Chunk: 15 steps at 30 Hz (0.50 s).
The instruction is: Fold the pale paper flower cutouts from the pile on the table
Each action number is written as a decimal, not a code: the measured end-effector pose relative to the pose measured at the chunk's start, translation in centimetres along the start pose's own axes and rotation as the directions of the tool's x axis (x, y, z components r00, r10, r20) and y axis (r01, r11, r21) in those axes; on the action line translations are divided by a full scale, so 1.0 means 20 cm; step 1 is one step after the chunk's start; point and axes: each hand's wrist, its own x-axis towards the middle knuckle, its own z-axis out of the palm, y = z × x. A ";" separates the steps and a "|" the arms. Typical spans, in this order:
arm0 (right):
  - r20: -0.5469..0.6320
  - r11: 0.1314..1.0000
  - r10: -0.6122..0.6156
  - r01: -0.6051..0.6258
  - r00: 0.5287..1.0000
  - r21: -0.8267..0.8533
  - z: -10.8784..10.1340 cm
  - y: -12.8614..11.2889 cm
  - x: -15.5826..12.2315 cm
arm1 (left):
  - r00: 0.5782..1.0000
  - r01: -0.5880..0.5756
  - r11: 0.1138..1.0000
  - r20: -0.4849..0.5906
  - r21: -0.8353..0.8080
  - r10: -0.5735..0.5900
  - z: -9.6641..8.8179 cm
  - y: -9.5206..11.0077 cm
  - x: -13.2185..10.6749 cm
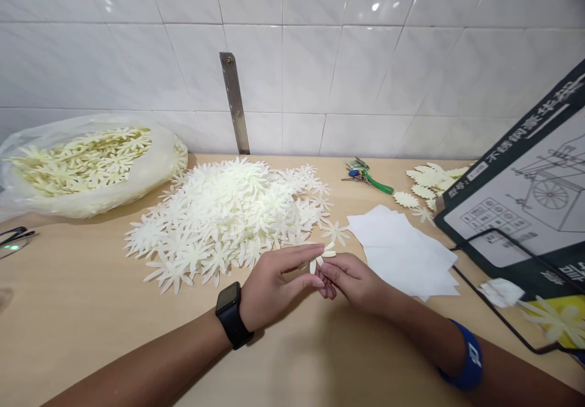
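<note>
A small pale cream flower cutout (319, 261) with narrow petals is held between my two hands, above the table. My right hand (354, 280) pinches it between thumb and curled fingers. From the other side, my left hand (277, 278) has its thumb and straight fingers closed about the petals; its far fingers are partly hidden. Just beyond my hands lies a large heap of similar flower cutouts (228, 206). One loose flower cutout (336, 232) rests at the heap's right edge, near my right hand.
At the back left, a clear plastic bag (159, 178) holds many yellowish flower cutouts. White paper sheets (406, 251) lie to the right. Keys with a green strap (377, 183), leaf-shaped cutouts (434, 178), a printed box (516, 169) and a black wire frame (491, 309) occupy the right side.
</note>
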 end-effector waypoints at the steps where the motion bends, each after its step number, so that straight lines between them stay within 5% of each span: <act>1: -0.014 1.000 -0.014 0.014 1.000 -0.027 0.00 0.00 0.00 | 0.999 0.017 0.999 0.029 -0.039 -0.016 0.00 0.01 0.00; 8: -0.142 0.997 -0.046 0.036 0.989 -0.074 0.03 0.01 -0.03 | 0.996 0.055 0.993 0.073 -0.104 -0.048 0.01 0.02 -0.02; 15: -0.251 0.998 0.058 -0.063 0.966 -0.012 0.03 0.04 -0.02 | 0.995 0.032 0.995 0.099 -0.090 -0.024 0.02 0.03 -0.03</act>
